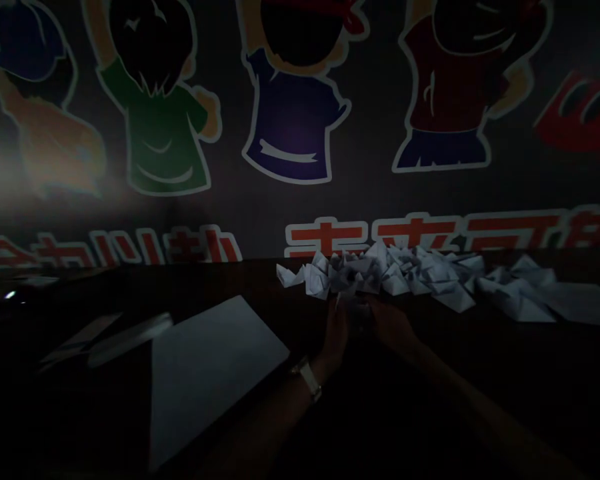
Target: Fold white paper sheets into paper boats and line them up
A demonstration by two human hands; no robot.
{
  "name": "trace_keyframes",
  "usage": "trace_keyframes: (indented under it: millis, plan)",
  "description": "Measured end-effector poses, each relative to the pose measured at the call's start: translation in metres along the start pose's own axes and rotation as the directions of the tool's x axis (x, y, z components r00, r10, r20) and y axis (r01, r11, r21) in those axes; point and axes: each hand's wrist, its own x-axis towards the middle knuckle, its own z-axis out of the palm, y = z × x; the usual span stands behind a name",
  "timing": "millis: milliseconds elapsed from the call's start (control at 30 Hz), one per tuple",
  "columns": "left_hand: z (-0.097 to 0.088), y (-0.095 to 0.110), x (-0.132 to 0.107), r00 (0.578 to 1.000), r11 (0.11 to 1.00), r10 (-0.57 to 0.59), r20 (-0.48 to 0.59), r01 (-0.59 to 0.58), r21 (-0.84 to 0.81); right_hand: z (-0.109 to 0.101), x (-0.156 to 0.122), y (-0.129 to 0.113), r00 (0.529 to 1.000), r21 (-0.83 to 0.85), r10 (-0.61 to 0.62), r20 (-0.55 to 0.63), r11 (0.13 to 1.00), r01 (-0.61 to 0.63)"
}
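Observation:
My left hand [335, 337] and my right hand [391, 327] are close together on the dark table, and a dim piece of folded white paper [354, 308] sits between their fingers. The light is poor, so its shape is hard to read. Just beyond my hands lies a heap of folded white paper boats [387, 277], and the nearest ones almost reach my fingers. A large flat white sheet [215, 383] lies at an angle to the left of my left hand. A pale wristwatch [309, 380] is on my left wrist.
A long folded paper strip [130, 340] and a flat piece [83, 340] lie at the left. Larger paper sheets [575, 301] lie at the right. The table's far side meets a wall [360, 200] painted with cartoon figures and red characters.

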Motion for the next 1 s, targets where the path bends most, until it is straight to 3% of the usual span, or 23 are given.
trace_keyframes:
  millis: [100,267,333,467,533,600,733,867,1000]
  plan:
    - [0.001,0.001,0.002,0.993,0.995,0.010,-0.114,-0.021,-0.097,0.001,0.002,0.000,0.999,-0.006,0.036,0.002,0.999,-0.036]
    - [0.003,0.001,-0.003,0.999,0.989,0.031,0.042,-0.024,-0.146,-0.004,0.003,-0.002,0.996,-0.026,0.042,-0.075,0.999,-0.044]
    - [0.002,0.001,-0.004,0.998,0.995,-0.005,0.067,0.011,-0.096,-0.006,0.002,-0.004,0.996,-0.053,0.028,-0.087,0.998,-0.032]
    - [-0.001,-0.001,-0.001,0.999,0.998,-0.037,0.022,0.036,0.050,-0.003,0.000,-0.007,0.998,-0.075,-0.020,-0.060,0.997,0.016]
    - [-0.003,-0.004,0.002,0.999,0.995,-0.031,-0.008,0.031,0.093,0.001,0.001,-0.007,0.994,-0.054,-0.045,-0.102,0.998,0.040]
    - [-0.006,-0.007,0.005,0.998,0.992,-0.007,-0.058,0.014,0.122,0.006,0.002,-0.006,0.970,-0.021,-0.092,-0.224,0.996,0.090]
    - [-0.017,-0.012,0.014,0.989,0.994,0.021,-0.146,-0.005,0.107,0.012,0.007,0.001,0.867,0.050,-0.185,-0.462,0.971,0.234]
    - [-0.029,-0.017,0.024,0.969,0.989,-0.104,-0.226,0.124,0.077,0.021,0.012,0.010,0.840,0.094,-0.317,-0.441,0.914,0.395]
    - [-0.033,-0.027,0.028,0.954,0.982,-0.164,-0.250,0.181,0.048,0.032,0.014,0.016,0.853,0.158,-0.280,-0.441,0.911,0.380]
